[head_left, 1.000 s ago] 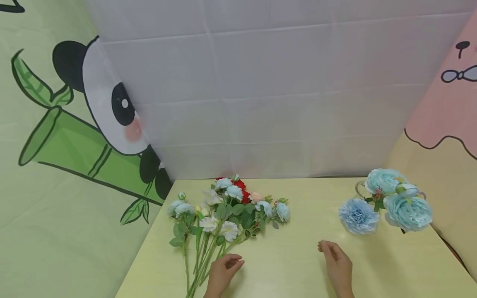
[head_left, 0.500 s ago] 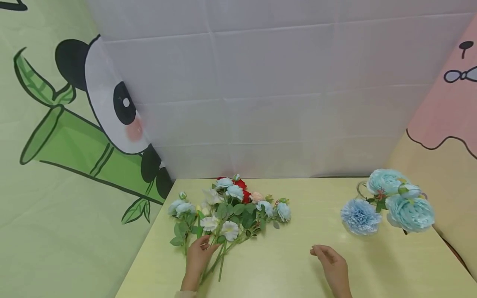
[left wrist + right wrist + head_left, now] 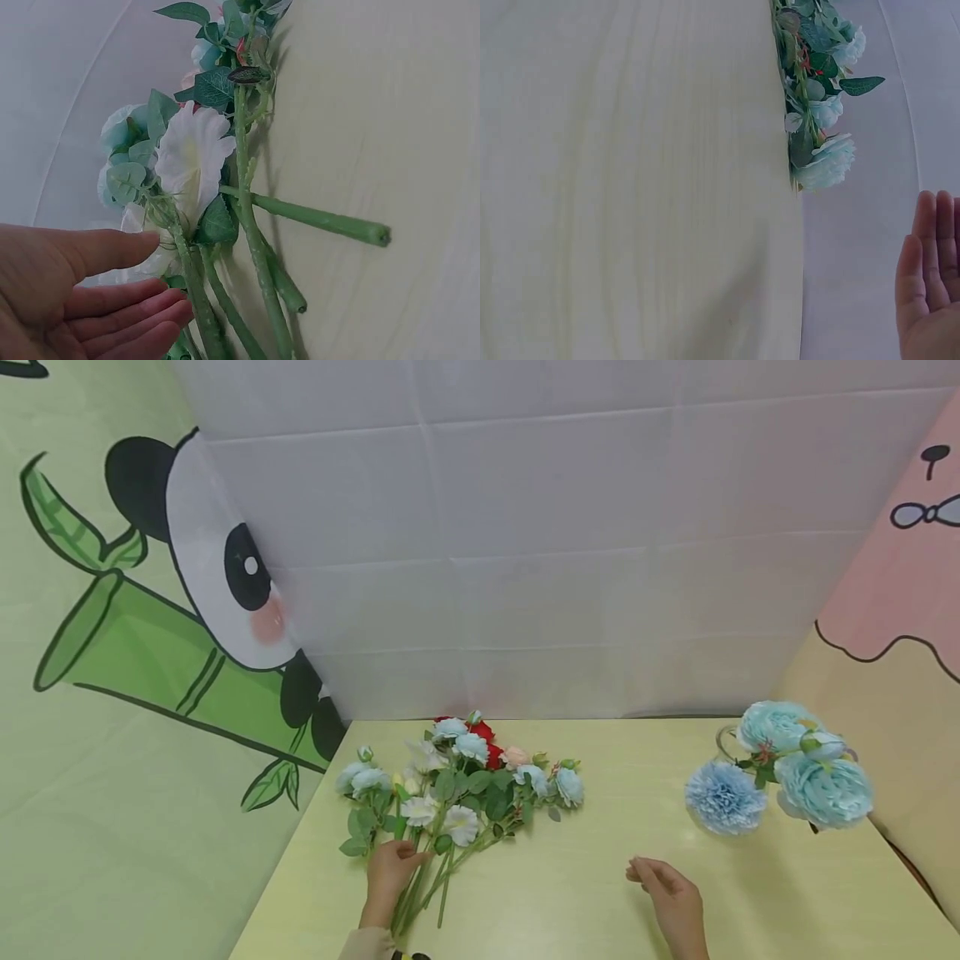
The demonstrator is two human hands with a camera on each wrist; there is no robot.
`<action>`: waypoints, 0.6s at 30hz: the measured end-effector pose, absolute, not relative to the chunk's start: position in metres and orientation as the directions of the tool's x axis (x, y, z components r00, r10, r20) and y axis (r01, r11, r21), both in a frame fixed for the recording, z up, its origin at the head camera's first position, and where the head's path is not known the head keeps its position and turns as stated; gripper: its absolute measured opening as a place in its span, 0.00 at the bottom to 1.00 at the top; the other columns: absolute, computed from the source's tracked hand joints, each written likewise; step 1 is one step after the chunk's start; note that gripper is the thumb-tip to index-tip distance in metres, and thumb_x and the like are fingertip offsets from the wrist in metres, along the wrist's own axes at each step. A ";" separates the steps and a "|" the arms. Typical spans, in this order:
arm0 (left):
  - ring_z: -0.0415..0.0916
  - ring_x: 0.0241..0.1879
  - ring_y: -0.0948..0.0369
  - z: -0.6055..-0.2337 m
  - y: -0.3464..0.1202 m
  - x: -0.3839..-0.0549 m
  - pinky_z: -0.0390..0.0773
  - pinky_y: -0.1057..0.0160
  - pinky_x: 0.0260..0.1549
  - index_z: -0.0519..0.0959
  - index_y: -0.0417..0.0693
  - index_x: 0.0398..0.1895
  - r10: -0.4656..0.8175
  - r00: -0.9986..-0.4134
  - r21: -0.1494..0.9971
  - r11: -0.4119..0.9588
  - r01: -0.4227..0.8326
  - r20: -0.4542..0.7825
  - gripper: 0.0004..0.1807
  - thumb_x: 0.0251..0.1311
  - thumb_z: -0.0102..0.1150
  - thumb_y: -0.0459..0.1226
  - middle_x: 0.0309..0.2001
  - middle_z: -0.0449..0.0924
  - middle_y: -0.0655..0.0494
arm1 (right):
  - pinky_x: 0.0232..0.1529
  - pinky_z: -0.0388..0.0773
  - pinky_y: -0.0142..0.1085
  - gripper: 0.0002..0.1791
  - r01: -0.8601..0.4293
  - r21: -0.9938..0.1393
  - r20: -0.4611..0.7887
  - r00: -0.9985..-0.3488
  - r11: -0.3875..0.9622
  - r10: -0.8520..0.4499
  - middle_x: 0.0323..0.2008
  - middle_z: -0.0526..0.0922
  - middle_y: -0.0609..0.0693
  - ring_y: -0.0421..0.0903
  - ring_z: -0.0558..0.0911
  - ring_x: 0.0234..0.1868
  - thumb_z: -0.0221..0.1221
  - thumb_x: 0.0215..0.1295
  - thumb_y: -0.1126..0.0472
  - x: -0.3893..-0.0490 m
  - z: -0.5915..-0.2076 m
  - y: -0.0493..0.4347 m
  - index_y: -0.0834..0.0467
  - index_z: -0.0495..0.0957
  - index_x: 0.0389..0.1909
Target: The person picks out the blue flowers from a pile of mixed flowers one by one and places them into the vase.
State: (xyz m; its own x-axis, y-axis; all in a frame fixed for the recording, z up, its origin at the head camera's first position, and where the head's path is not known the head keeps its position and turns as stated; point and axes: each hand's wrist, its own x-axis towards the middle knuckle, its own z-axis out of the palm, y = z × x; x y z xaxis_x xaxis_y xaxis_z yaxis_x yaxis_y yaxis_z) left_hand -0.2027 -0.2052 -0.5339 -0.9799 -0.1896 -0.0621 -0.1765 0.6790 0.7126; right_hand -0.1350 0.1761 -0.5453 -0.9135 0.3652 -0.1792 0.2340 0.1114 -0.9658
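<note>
Plainly, the left hand (image 3: 392, 870) is nearer the heap of artificial white, red and pale-blue flowers (image 3: 446, 786): blossoms (image 3: 461, 825) at its one o'clock, green stems (image 3: 259, 247) running seven-to-one. Its relaxed fingers (image 3: 135, 304) grip nothing; the right hand (image 3: 671, 897), three o'clock, loosely extended, holds nothing.

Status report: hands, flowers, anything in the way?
Left hand beside flower stems, no grip visible. Right hand empty above the table. Artificial flowers piled at left; overlapping stems might snag.

Some flower stems (image 3: 199, 298) cropped below, pink wall figure (image 3: 900, 577) cut off.
</note>
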 end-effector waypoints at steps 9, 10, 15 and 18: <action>0.79 0.32 0.47 -0.544 -0.208 -0.210 0.79 0.55 0.27 0.83 0.33 0.34 -0.145 -0.989 0.650 0.748 -0.133 -0.036 0.12 0.49 0.65 0.36 0.33 0.83 0.40 | 0.41 0.78 0.29 0.24 0.267 -0.959 -0.219 -0.913 0.097 0.345 0.31 0.86 0.42 0.30 0.81 0.33 0.56 0.62 0.45 -0.131 -0.535 0.175 0.61 0.80 0.45; 0.79 0.31 0.47 -0.545 -0.208 -0.210 0.79 0.56 0.27 0.83 0.34 0.33 -0.138 -0.990 0.646 0.753 -0.127 -0.034 0.12 0.49 0.65 0.35 0.33 0.83 0.40 | 0.41 0.78 0.29 0.23 0.266 -0.959 -0.217 -0.912 0.097 0.348 0.31 0.86 0.43 0.31 0.81 0.32 0.56 0.62 0.45 -0.130 -0.535 0.175 0.61 0.80 0.45; 0.79 0.32 0.47 -0.548 -0.207 -0.211 0.79 0.55 0.28 0.84 0.36 0.30 -0.122 -0.992 0.633 0.765 -0.114 -0.030 0.09 0.48 0.66 0.36 0.33 0.84 0.42 | 0.40 0.78 0.28 0.25 0.255 -0.962 -0.206 -0.911 0.097 0.359 0.30 0.86 0.44 0.31 0.81 0.32 0.55 0.62 0.44 -0.129 -0.535 0.174 0.62 0.80 0.44; 0.79 0.32 0.48 -0.548 -0.206 -0.212 0.79 0.55 0.28 0.84 0.37 0.30 -0.125 -0.991 0.639 0.758 -0.129 -0.051 0.09 0.49 0.65 0.36 0.34 0.84 0.42 | 0.39 0.78 0.28 0.26 0.256 -0.962 -0.206 -0.910 0.096 0.361 0.30 0.86 0.44 0.30 0.81 0.32 0.55 0.61 0.43 -0.128 -0.534 0.174 0.62 0.80 0.44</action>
State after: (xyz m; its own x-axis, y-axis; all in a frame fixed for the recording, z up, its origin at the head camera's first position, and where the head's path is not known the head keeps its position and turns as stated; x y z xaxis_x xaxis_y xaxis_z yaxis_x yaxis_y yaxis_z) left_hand -0.2115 -0.2057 -0.5480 -0.9908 -0.1254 -0.0508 -0.1287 0.7580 0.6394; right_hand -0.1284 0.1738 -0.5339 -0.9096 0.3610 -0.2058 0.2558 0.0962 -0.9619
